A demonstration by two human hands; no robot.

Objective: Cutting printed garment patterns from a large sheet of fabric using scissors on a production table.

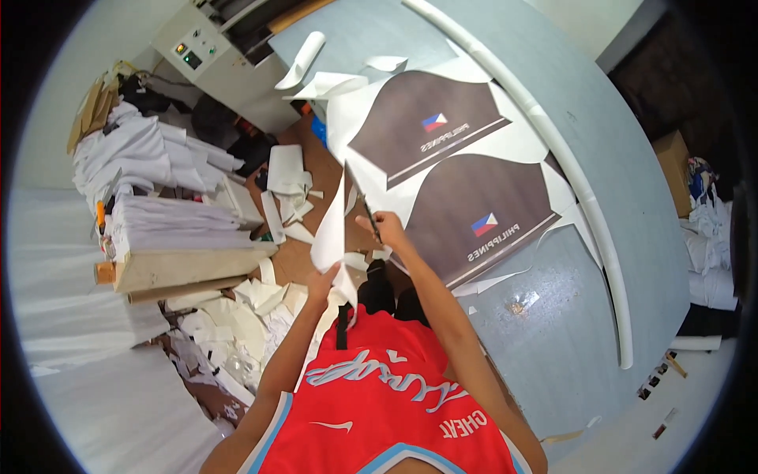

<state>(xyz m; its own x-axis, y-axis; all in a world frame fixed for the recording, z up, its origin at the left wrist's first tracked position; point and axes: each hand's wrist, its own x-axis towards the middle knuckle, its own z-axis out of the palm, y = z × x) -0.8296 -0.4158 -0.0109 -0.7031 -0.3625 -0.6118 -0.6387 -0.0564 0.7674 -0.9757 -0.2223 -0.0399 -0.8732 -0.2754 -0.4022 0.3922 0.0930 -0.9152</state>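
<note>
My left hand (322, 283) is closed on a white paper strip (332, 229), a long pointed offcut that stands up from my grip. To its right, my right hand (385, 231) grips dark scissors (369, 212), their blades pointing up toward the edge of the printed sheet. That sheet lies on the table with two dark brown sleeve-shaped prints, a far one (426, 110) and a near one (466, 197). Each bears a small flag and mirrored lettering. White paper margin surrounds both shapes.
A long white paper roll (545, 126) curves across the grey-blue table (545, 347). Loose offcuts (335, 84) lie at its far left end. Paper scraps (260, 304) cover the floor at left, below stacked white sheets (170, 221). A control cabinet (225, 75) stands behind.
</note>
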